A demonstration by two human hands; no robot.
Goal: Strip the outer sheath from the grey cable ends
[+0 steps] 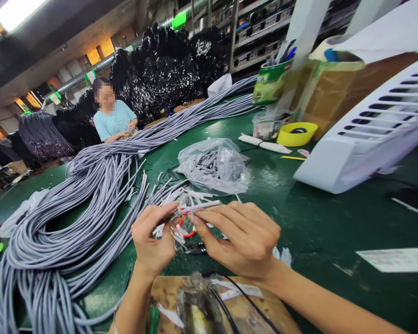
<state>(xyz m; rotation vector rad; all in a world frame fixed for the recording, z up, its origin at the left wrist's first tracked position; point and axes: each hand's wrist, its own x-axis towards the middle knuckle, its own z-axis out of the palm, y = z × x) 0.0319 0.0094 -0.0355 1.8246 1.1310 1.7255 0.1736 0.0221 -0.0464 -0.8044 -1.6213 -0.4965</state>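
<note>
In the middle of the view, my left hand (152, 239) pinches a grey cable between thumb and fingers. Its end (209, 204), with pale and pinkish strands, points right. My right hand (245, 236) is closed on the same cable, thumb below and fingers above. Behind and beneath the hands lie white scraps (167, 197) and an orange-handled tool (188, 234), partly hidden. Loose cable ends (144, 183) fan out just beyond my left hand. Past my fingers sits a clear plastic bag (214, 167) of small grey pieces.
A thick bundle of grey cables (90, 176) runs along the left. Below my hands is a wooden board (257, 311) with a black cord. On the right stand a white slotted housing (334, 162), yellow tape (297, 134) and a green can (272, 83). Another person (113, 118) sits across the table.
</note>
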